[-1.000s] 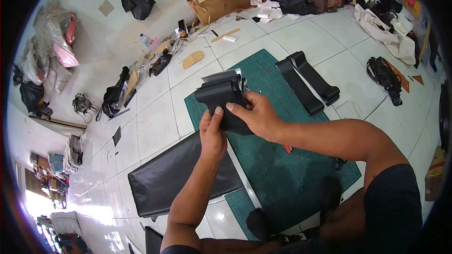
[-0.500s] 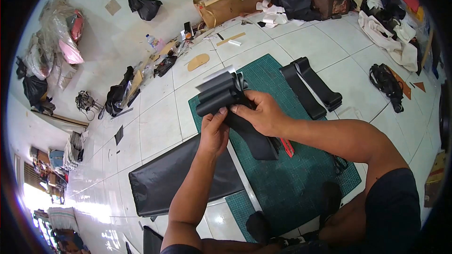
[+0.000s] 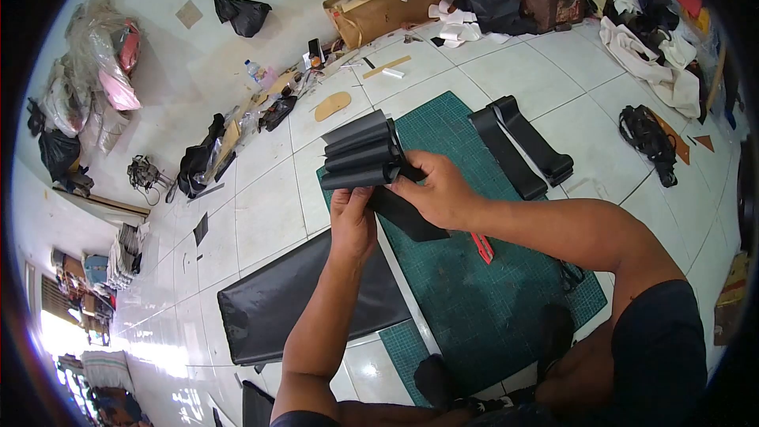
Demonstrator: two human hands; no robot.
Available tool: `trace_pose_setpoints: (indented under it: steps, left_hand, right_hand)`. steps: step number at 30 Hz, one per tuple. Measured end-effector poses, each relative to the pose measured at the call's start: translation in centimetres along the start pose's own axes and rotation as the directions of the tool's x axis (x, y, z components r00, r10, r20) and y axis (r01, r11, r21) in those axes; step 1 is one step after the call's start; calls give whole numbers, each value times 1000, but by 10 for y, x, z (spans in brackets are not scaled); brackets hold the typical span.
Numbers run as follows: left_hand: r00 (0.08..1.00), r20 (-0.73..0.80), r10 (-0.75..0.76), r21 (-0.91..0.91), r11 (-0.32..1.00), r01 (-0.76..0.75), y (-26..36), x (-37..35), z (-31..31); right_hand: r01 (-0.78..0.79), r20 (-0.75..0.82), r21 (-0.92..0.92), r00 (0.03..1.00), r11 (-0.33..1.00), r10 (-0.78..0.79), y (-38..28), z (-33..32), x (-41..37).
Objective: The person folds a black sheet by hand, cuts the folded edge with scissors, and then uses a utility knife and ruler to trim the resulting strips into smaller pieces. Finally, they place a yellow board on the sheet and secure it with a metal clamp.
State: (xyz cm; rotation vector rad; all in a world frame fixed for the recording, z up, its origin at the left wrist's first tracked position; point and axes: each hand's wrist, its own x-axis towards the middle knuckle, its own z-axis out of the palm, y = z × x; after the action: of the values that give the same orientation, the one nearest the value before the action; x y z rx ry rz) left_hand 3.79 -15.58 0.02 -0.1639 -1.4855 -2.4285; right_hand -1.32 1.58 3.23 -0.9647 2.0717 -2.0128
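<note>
Both of my hands hold a folded bundle of black strip material point(image 3: 360, 150) above the green cutting mat point(image 3: 474, 300). My left hand point(image 3: 353, 221) pinches the bundle's lower edge from below. At its right side, my right hand point(image 3: 433, 188) grips the folds, and a loose end hangs beneath. A red cutter point(image 3: 482, 248) lies on the mat under my right forearm. Two long folded black strips point(image 3: 522, 146) rest at the mat's upper right edge. A wide black sheet point(image 3: 308, 300) is spread left of the mat beside a metal ruler point(image 3: 407, 289).
On the tiles beyond lie a tan oval piece point(image 3: 333, 106), a wooden strip point(image 3: 387, 67) and a water bottle point(image 3: 254, 70). A black coiled item point(image 3: 650, 142) sits at the right. Cardboard point(image 3: 379, 16) and fabric piles line the wall. My feet are at the mat's near edge.
The bundle has tilted and fanned, showing more of its folds. Its hanging end has risen and shortened. My left hand has shifted slightly left and down.
</note>
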Motion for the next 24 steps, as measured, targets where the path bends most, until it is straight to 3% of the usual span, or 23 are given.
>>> trace_pose_setpoints:
  steps: [4,7,10,12,13,14,16,18,21,23,24]
  left_hand:
    - [1000,-3,-4,-6,1000,4,4,0,0]
    - [1000,11,-2,7,1000,2,13,6,-4]
    - [1000,19,19,-9,1000,-19,32,13,-18]
    - [997,77,7,-128,992,3,53,18,-34]
    - [995,103,5,-188,982,14,61,18,-40]
    - [998,36,46,-220,975,-37,62,20,-48]
    - [999,42,20,-353,936,-4,66,22,-64]
    - [981,194,12,-435,897,75,64,26,-87]
    - [982,187,9,-481,873,84,64,25,-84]
    - [974,224,13,-482,870,99,64,26,-85]
    - [973,230,2,-479,870,111,64,25,-86]
  right_hand:
    - [26,-4,-1,1000,1000,-26,-1,3,0]
    - [-4,141,-184,990,983,30,-17,-9,3]
    - [124,60,-270,992,955,-111,-14,-21,-9]
    - [62,187,-307,982,950,-4,-13,-55,-22]
    - [-50,276,-377,947,925,164,-14,-75,-32]
    - [-145,347,-459,879,877,327,-12,-96,-43]
    - [-79,388,-711,785,699,483,31,-138,-86]
    - [-159,302,-833,670,529,678,92,-180,-147]
    - [-211,49,-930,741,301,670,157,-215,-249]
    - [-384,-88,-877,716,287,692,164,-210,-292]
    - [-369,-91,-874,762,315,641,164,-205,-306]
